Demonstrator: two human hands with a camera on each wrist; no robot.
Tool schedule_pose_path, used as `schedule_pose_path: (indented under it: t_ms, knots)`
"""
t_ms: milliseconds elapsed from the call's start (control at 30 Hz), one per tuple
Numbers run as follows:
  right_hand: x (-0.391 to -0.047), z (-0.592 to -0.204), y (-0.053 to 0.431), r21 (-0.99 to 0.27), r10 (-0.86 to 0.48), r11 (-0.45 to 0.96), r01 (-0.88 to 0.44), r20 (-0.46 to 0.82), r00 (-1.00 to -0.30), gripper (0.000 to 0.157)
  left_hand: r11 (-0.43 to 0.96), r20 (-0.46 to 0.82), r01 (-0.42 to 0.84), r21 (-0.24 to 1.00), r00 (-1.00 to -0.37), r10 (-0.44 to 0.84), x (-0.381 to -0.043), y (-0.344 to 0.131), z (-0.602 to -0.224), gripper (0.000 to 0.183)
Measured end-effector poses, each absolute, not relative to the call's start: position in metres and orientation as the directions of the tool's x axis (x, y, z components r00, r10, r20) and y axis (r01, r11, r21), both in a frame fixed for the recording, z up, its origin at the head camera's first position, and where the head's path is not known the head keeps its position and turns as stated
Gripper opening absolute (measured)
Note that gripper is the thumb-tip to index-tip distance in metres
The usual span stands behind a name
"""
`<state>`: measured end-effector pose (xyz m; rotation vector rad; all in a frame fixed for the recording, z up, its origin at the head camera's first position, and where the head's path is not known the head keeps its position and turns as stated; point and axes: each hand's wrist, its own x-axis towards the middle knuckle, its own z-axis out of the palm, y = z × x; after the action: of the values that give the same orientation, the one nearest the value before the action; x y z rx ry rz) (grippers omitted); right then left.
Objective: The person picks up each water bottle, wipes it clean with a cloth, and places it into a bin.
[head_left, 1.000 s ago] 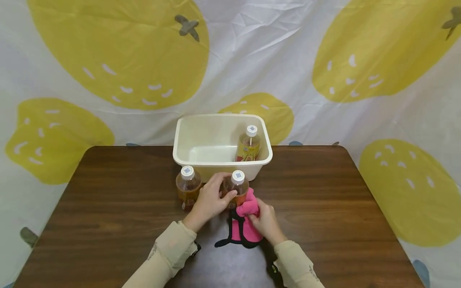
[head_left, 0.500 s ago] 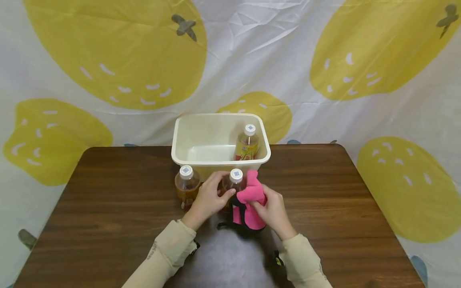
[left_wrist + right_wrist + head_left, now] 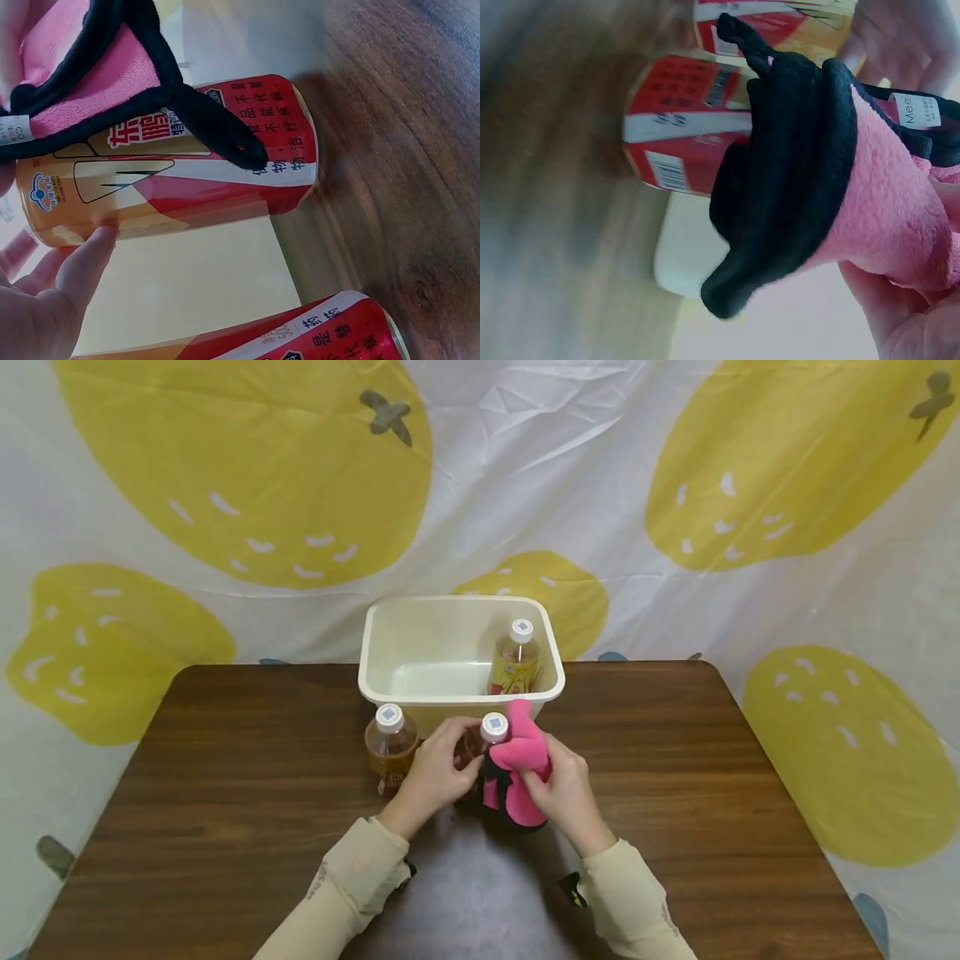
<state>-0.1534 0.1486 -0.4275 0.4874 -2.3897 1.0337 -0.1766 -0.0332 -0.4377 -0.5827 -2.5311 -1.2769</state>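
My left hand [image 3: 441, 767] holds the upper part of an upright drink bottle [image 3: 494, 727] with a white cap. In the left wrist view, thumb and fingers lie against the bottle's gold and red label [image 3: 217, 195]. My right hand [image 3: 568, 789] grips a small pink fleece garment [image 3: 522, 747] with black trim, bunched between thumb and fingers. In the right wrist view, the black edging [image 3: 802, 150] overlaps the bottle's side, and a white tag [image 3: 916, 110] shows. In the head view, the garment hides much of that bottle's lower right side.
Another capped drink bottle [image 3: 392, 752] stands just left of my left hand. Behind both is a cream plastic bin [image 3: 465, 700], with a third bottle [image 3: 516, 664] inside at its right end. The dark wooden table [image 3: 712, 777] meets a fruit-print cloth backdrop [image 3: 555, 468].
My right hand has lifted the pink garment up and away from me, so its black strap has left the table near the front. My left hand and the bottles stay in place.
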Motion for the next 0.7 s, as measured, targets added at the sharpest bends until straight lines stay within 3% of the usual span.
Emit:
schedule_pose_path:
  t_ms: [167, 400, 700]
  knots:
    - [-0.151, -0.454, 0.154, -0.613, -0.111, 0.645, -0.457, 0.517, -0.849, 0.027, 0.528, 0.38, 0.452, 0.719, -0.892, 0.245, -0.176, -0.034, -0.437, 0.041]
    - [-0.148, -0.496, 0.157, -0.576, -0.157, 0.744, -0.338, 0.341, -0.927, 0.022, 0.514, 0.384, 0.458, 0.725, -0.889, 0.251, -0.176, -0.034, -0.436, 0.042]
    - [-0.148, -0.494, 0.157, -0.617, -0.148, 0.717, -0.324, 0.32, -0.936, 0.021, 0.49, 0.352, 0.424, 0.762, -0.906, 0.235, -0.176, -0.034, -0.437, 0.041]
